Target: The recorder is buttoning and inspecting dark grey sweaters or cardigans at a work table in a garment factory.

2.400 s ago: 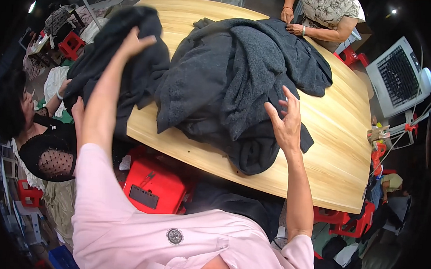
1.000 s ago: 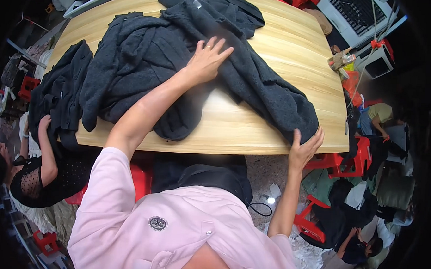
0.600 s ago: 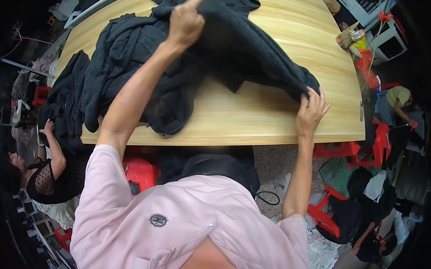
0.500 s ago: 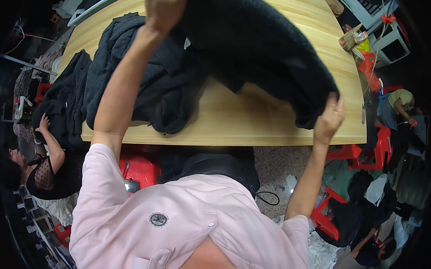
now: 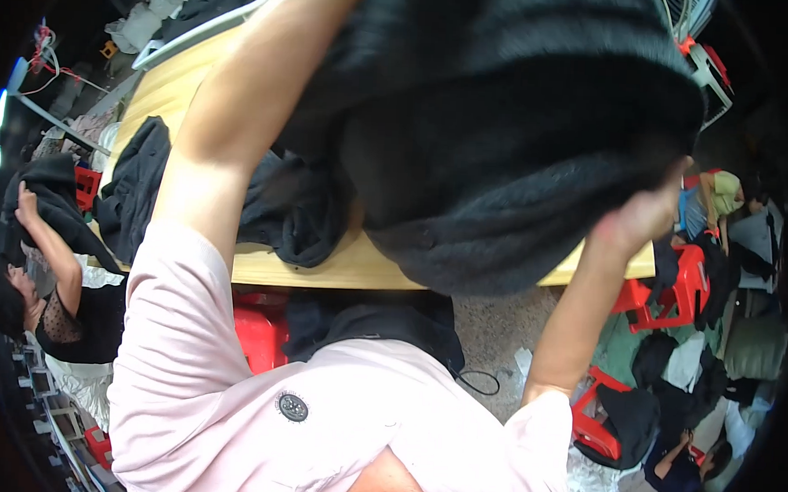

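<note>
A large black garment (image 5: 521,164) hangs raised in front of me, blurred by motion, its lower folds reaching past the table's near edge. My right hand (image 5: 643,213) grips its right side, the fingers smeared and partly hidden against the cloth. On the left my forearm (image 5: 251,99) reaches up beyond the top of the picture, so my left hand is out of sight. Beneath and beside the raised cloth, more dark garments (image 5: 294,211) lie heaped on the wooden table (image 5: 168,73).
At the left a person (image 5: 67,293) lifts dark cloth. Red plastic stools (image 5: 682,285) stand to the right of the table, and another red stool (image 5: 258,337) is under its near edge. Two more people work farther right. A black cable (image 5: 480,386) lies on the floor.
The black garment has risen and swung toward me, now covering much of the table. My left hand has gone out of view at the top; my right hand has moved right. The person at left has raised cloth.
</note>
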The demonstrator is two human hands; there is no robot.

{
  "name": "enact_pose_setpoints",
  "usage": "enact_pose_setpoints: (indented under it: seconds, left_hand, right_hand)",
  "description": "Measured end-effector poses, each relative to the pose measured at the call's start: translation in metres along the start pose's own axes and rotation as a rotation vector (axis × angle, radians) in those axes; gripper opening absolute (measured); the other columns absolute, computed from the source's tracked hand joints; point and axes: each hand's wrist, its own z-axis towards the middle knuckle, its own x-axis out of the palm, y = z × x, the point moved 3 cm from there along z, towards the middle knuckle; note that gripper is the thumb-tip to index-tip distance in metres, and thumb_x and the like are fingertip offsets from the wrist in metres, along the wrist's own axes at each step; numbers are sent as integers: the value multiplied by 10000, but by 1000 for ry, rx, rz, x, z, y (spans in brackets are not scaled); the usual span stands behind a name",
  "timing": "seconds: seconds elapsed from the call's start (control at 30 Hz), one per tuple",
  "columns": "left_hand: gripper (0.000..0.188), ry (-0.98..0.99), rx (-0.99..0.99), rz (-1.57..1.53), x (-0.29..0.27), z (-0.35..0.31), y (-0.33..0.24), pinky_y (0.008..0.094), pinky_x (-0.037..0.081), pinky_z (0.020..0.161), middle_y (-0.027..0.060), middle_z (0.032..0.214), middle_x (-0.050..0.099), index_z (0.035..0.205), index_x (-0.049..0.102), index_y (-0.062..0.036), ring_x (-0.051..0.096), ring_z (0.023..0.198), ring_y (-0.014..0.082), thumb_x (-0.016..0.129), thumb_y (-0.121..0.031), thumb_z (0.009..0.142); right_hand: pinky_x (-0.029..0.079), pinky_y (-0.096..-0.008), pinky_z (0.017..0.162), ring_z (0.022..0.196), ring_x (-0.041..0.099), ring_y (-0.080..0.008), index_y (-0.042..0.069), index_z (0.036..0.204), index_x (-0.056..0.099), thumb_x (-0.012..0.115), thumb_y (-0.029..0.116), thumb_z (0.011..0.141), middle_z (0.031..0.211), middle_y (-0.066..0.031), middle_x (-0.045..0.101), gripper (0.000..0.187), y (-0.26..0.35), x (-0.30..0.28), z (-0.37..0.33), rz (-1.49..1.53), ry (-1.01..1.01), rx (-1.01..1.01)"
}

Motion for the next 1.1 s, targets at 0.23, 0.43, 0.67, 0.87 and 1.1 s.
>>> enact_pose_setpoints:
  seconds: [0.23, 0.43, 0.67, 0.87, 1.1]
  left_hand:
    - [315, 823, -183, -617, 14, -214, -191, 494, 585, 875, 156, 1140, 711, 1190, 717, -97, 729, 1030, 363, 805, -313, 978]
    - [404, 821, -357, -603, -133, -324, -245, 444, 463, 933, 73, 1108, 699, 1099, 746, -88, 667, 1072, 275, 879, -392, 868]
    - [247, 817, -499, -531, -152, -321, -253, 464, 362, 964, 24, 1088, 708, 1076, 727, -114, 668, 1079, 235, 851, -86, 864]
    - [276, 747, -460, -823, -141, -245, -259, 377, 499, 697, 74, 765, 686, 1063, 718, -71, 677, 674, 280, 886, -211, 895]
    - [496, 1302, -787, -1034, -166, -272, -197, 429, 471, 605, 179, 697, 628, 1008, 681, 10, 647, 637, 312, 880, -438, 931]
  right_hand:
    - [516, -529, 995, 1076, 691, -511, -116, 1157, 649, 552, 379, 1168, 1155, -355, 723, 504, -134, -233, 100, -1083, 89, -355]
    - [495, -528, 1069, 1261, 620, -465, -31, 1341, 657, 719, 265, 1051, 1302, -264, 666, 420, -128, -271, 76, -1642, 316, -472]
    - [447, -507, 1133, 1228, 671, -352, 63, 1264, 737, 870, 349, 906, 1280, -155, 734, 477, -80, -143, -61, -1115, 1004, -396]
    - [457, -412, 593, 618, 629, -309, 65, 771, 638, 942, 227, 793, 691, -89, 621, 346, -61, -109, -112, -823, 1180, -488]
    - [386, -386, 533, 518, 513, -260, 15, 702, 588, 927, 203, 872, 618, -99, 515, 424, 12, -127, -45, -1025, 1121, -373]
